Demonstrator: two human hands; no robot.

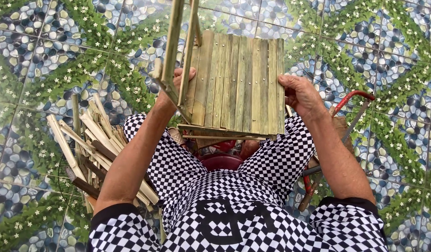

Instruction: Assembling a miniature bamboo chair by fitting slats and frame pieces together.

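A small bamboo stool (234, 84), made of several flat green-yellow slats nailed side by side, is held up in front of me over my knees. My left hand (175, 88) grips its left side, between the slat seat and the two long bamboo legs (178, 42) that stick upward. My right hand (301, 95) clasps the right edge of the seat, thumb on top. Both forearms reach in from below, in black-and-white checkered sleeves.
A pile of split bamboo strips (92, 144) lies on the floor to my left. A red-framed hacksaw (353, 109) rests on the floor at my right. A dark red stool (222, 161) shows between my knees. The floor is patterned tile (47, 56).
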